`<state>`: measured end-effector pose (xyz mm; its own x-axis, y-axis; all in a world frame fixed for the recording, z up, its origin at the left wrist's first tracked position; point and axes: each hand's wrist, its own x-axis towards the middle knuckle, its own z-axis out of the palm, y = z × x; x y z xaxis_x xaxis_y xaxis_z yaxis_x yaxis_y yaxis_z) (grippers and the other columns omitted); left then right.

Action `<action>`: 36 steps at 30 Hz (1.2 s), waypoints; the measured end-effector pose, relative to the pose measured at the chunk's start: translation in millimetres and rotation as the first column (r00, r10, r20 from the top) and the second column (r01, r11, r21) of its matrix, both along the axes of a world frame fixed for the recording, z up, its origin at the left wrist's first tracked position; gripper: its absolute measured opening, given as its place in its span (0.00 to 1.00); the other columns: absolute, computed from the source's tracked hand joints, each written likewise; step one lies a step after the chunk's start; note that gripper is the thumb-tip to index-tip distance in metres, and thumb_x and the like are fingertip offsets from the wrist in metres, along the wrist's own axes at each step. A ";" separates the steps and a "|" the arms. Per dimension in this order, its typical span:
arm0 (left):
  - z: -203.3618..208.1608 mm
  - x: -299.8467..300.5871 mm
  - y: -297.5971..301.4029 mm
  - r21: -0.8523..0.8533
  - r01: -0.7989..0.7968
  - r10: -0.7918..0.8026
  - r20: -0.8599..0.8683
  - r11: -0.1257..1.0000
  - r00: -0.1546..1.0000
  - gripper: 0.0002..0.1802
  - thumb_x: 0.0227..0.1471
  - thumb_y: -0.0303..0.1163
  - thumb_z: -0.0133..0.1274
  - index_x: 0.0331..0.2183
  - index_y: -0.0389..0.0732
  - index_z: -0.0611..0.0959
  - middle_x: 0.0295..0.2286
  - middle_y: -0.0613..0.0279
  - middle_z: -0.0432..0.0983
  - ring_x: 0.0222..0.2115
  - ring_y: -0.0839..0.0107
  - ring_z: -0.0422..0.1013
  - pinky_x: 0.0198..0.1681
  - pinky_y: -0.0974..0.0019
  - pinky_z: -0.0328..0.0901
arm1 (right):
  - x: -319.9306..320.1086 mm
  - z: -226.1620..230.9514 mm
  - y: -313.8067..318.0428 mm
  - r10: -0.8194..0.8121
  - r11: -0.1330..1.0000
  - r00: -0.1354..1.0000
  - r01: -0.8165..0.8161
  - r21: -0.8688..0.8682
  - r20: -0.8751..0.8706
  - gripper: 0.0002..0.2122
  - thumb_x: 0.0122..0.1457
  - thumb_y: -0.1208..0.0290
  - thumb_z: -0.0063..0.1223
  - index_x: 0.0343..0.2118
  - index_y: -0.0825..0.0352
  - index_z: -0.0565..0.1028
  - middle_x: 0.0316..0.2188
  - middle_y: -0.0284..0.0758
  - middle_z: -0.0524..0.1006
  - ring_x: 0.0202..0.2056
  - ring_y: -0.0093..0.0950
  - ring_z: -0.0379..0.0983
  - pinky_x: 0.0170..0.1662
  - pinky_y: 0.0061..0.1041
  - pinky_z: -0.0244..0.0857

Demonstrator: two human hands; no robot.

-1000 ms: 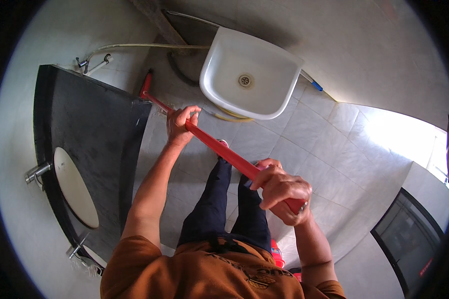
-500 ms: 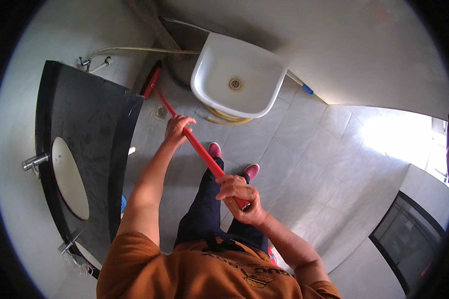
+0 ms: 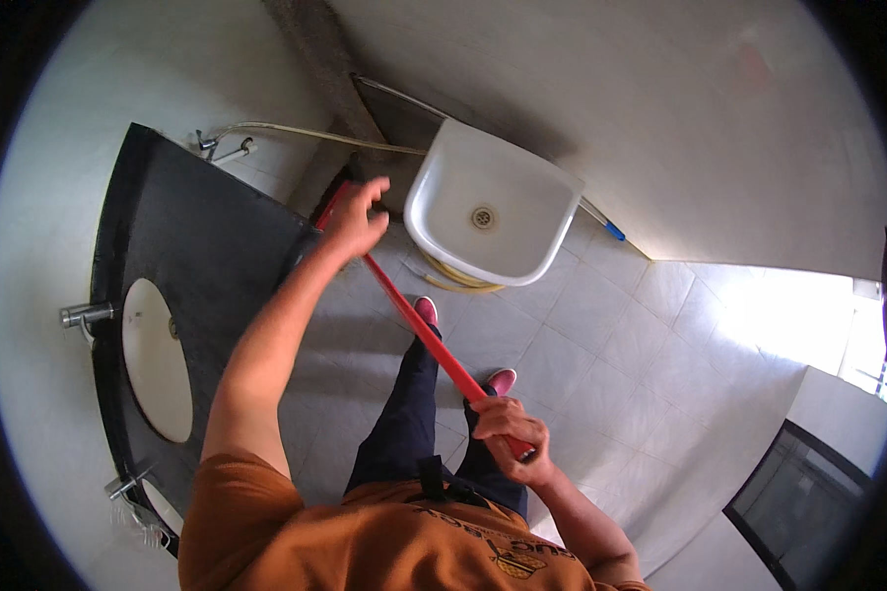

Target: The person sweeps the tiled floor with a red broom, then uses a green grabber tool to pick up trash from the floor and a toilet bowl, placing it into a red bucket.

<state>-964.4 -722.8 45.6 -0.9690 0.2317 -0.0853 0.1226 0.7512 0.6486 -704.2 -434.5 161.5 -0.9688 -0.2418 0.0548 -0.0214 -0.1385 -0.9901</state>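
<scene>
A red broom (image 3: 419, 320) slants across the view in front of my legs. My right hand (image 3: 512, 433) is wrapped round the upper end of its handle. My left hand (image 3: 355, 225) is over the lower handle, close to the broom's head, with fingers apart and slightly blurred; it does not appear to grip. The red head with dark bristles (image 3: 333, 202) is beside the dark counter's corner, partly covered by my left hand.
A white sink (image 3: 495, 197) stands ahead, with a coiled yellow hose (image 3: 458, 279) beneath it. To the left runs a dark counter (image 3: 222, 227) with an oval basin (image 3: 158, 360). Grey floor tiles (image 3: 601, 335) extend right. A blue-ended pole (image 3: 613, 230) lies by the wall.
My left hand has let go of the handle and moved forward toward the broom's head, fingers spreading. My right hand, still gripping, has shifted lower and to the right. The view has tilted.
</scene>
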 end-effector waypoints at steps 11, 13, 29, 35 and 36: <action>27.0 -237.3 -272.8 -0.559 -0.253 0.329 0.037 0.789 0.944 0.34 0.41 0.44 0.55 0.47 0.31 0.69 0.42 0.43 0.71 0.43 0.51 0.68 0.46 0.60 0.63 | -80.9 46.0 -23.8 -0.280 0.956 0.956 0.268 0.119 0.092 0.04 0.48 0.82 0.44 0.21 0.69 0.71 0.20 0.35 0.73 0.30 0.34 0.72 0.39 0.36 0.64; 3.5 -245.7 -350.7 -0.684 -0.334 0.410 -0.056 0.649 0.911 0.28 0.40 0.41 0.52 0.39 0.28 0.73 0.38 0.37 0.71 0.41 0.48 0.69 0.44 0.56 0.64 | -86.8 46.4 -26.0 -0.311 0.949 0.941 0.300 0.095 0.132 0.04 0.51 0.80 0.47 0.22 0.68 0.71 0.19 0.35 0.74 0.28 0.33 0.71 0.39 0.36 0.64; -12.4 -300.7 -467.7 -0.732 -0.111 0.606 0.458 0.672 0.650 0.26 0.46 0.36 0.54 0.45 0.32 0.68 0.39 0.45 0.70 0.29 0.53 0.74 0.26 0.57 0.73 | -70.0 39.4 -39.6 -0.569 0.791 0.668 0.603 0.099 0.479 0.04 0.46 0.80 0.48 0.26 0.67 0.68 0.21 0.36 0.71 0.36 0.33 0.69 0.47 0.34 0.56; -28.3 -319.5 -528.3 -0.612 0.751 -0.304 0.687 0.248 0.660 0.23 0.46 0.39 0.55 0.40 0.33 0.73 0.37 0.48 0.72 0.32 0.53 0.72 0.35 0.56 0.70 | -76.1 35.0 -39.3 -0.585 0.769 0.647 0.635 0.080 0.489 0.04 0.46 0.78 0.49 0.26 0.66 0.68 0.20 0.36 0.70 0.35 0.33 0.68 0.47 0.34 0.56; -36.1 -324.3 -524.2 -0.626 0.777 -0.296 0.732 0.063 0.614 0.20 0.48 0.40 0.53 0.38 0.35 0.73 0.34 0.52 0.73 0.32 0.57 0.72 0.39 0.55 0.68 | -77.1 35.0 -40.6 -0.594 0.763 0.637 0.640 0.092 0.490 0.04 0.46 0.78 0.48 0.26 0.66 0.67 0.20 0.35 0.70 0.35 0.33 0.68 0.47 0.33 0.56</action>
<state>-1288.7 -1247.0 9.5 -0.4263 0.2207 -0.8772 0.7493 0.6294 -0.2058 -781.4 -475.1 196.5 -0.7957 0.4055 -0.4500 0.3222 -0.3457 -0.8813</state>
